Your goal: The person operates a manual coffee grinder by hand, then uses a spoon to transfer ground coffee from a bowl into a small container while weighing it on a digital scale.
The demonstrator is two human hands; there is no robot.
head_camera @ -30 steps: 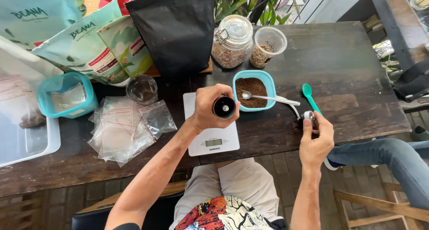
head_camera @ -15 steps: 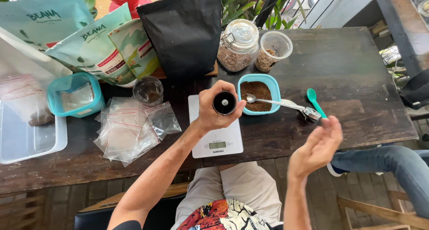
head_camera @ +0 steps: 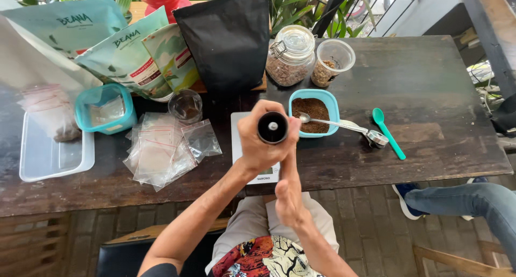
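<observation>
Left hand is clenched around one black cylindrical hand grinder, held upright above the white scale on the dark wooden desk; the right hand, fingers loose and holding nothing, touches it from below. Behind stand three pale teal pouches, one matte black bag, one glass jar, and two teal plastic tubs, one holding brown grounds and a metal spoon.
</observation>
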